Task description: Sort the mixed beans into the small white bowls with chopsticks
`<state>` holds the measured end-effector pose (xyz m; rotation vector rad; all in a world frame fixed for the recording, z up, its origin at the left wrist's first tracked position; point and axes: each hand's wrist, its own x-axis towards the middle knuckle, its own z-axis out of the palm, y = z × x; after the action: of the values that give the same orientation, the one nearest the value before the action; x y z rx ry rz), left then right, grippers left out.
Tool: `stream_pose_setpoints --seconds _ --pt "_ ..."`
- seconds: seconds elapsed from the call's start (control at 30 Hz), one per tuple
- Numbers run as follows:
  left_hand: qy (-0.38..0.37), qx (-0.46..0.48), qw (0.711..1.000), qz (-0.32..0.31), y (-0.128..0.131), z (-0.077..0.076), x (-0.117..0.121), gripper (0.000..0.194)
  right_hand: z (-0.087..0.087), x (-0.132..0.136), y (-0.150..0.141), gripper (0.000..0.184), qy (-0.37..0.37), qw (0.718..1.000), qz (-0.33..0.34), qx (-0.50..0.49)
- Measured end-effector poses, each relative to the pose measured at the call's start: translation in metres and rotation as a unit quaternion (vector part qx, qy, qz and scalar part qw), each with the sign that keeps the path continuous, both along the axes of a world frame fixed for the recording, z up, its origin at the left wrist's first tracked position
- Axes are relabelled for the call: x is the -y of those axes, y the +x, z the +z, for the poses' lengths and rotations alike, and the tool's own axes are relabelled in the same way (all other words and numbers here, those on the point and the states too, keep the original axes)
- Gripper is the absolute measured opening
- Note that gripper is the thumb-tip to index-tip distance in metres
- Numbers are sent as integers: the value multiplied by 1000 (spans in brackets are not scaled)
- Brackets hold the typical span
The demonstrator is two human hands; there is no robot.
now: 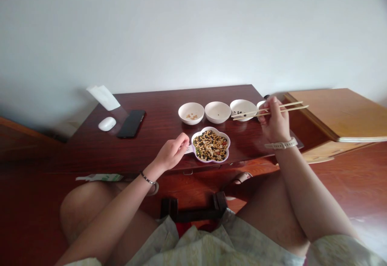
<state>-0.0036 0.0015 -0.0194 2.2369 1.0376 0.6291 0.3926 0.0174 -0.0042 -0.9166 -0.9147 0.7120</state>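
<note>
Left hand (171, 151): fingers loosely curled, nothing you can see pinched, right beside the flower-shaped dish, lol

Right hand (273, 117): pinching the wooden chopsticks (272, 111) in a normal writing-style grip, watch (281, 144) on that wrist

Step in hand: looks like you're working over the third white bowl (242, 109), chopstick tips right at its rim, can't tell if they've got a bean

Next move: tips need to drop into that bowl or swing back toward the dish, whichever you're after

Chopstick direction: tips point to your left, long axis runs nearly flat across the table, tilted slightly up toward the back ends

Flower dish (211, 145): purple-rimmed, packed with mixed beans (211, 145), close to the table's near edge

Other bowls: first white bowl (191, 113) has a few tan beans, second white bowl (217, 112) sits next to it, fourth white bowl (260, 104) is mostly behind your hand

Far end: white mouse (107, 124) and black phone (131, 123) on the dark wood table (157, 106)
</note>
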Motion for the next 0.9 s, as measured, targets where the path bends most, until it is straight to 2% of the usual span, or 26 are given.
stream_pose_setpoints --seconds 0.17,0.4,0.53,0.77,0.9 --pt "-39 40 998 10 2 4 2 26 0 6 -19 53 -40 996 77 1" --pt "-127 131 982 37 -1 -2 -5 30 -2 5 -42 45 -74 984 161 32" --pt "-151 168 974 32 -2 -5 -10 28 -4 5 -47 51 -109 970 211 46" --pt "-141 153 976 57 -8 -15 -14 23 2 6 -67 56 -131 964 215 80" --pt "-159 153 974 51 -12 -15 -13 19 2 7 -76 53 -130 962 218 98"
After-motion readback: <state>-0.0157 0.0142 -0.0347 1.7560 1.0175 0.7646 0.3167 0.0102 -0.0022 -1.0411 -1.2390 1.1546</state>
